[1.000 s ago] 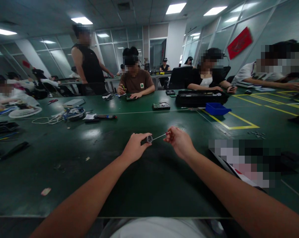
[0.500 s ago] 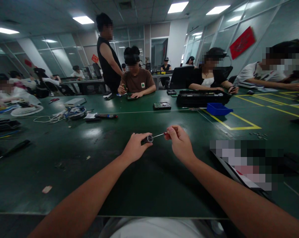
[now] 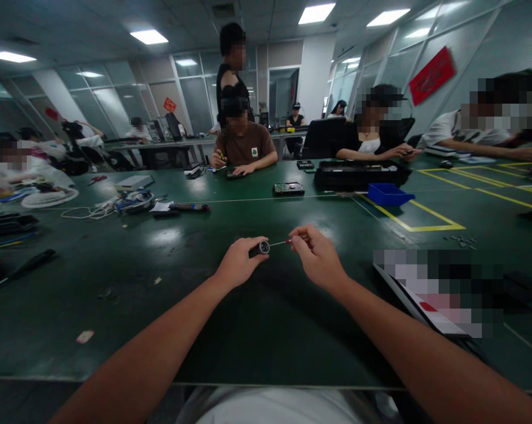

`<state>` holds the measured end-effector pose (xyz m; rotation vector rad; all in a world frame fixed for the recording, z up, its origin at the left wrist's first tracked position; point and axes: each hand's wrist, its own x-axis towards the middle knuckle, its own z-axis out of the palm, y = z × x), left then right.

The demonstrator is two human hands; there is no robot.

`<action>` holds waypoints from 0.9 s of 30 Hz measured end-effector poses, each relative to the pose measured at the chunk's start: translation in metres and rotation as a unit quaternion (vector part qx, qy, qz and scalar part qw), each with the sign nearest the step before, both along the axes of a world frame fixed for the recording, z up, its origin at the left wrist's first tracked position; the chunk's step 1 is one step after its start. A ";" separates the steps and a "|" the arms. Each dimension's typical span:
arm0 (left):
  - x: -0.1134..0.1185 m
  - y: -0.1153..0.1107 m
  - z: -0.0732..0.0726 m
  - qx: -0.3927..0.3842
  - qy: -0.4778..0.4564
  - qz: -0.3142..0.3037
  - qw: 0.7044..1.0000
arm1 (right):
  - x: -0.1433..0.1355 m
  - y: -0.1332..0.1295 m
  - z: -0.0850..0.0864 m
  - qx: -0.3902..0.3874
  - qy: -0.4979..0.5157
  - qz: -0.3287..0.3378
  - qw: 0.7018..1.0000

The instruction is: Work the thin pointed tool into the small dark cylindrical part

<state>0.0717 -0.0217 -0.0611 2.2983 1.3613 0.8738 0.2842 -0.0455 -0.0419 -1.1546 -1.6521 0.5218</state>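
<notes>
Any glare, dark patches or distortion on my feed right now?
Head view: pale glare on the green table, left of the left hand; head view: it darkens between the forearms; head view: side walls lean outward, probably lens distortion.

The left hand (image 3: 236, 264) holds a dark cylinder (image 3: 264, 247) — the right hand (image 3: 318, 257) pinches a thin rod (image 3: 278, 243) (partly red).

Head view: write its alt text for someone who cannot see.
The left hand holds a short dark cylinder over a green table while the right hand points a thin, screwdriver-like tool toward its ring-shaped end. Farther back are a blue bin and a person in a brown shirt seated across the table.
</notes>
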 end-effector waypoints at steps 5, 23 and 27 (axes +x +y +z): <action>-0.002 0.001 -0.004 -0.001 0.001 -0.012 1.000 | 0.000 0.000 0.000 -0.028 0.001 -0.005 1.000; 0.000 0.000 0.000 -0.008 -0.009 0.005 1.000 | -0.002 0.004 -0.007 -0.040 0.053 -0.014 0.998; 0.001 -0.001 0.002 -0.009 -0.023 0.007 1.000 | -0.005 0.007 -0.009 -0.038 0.143 -0.001 0.989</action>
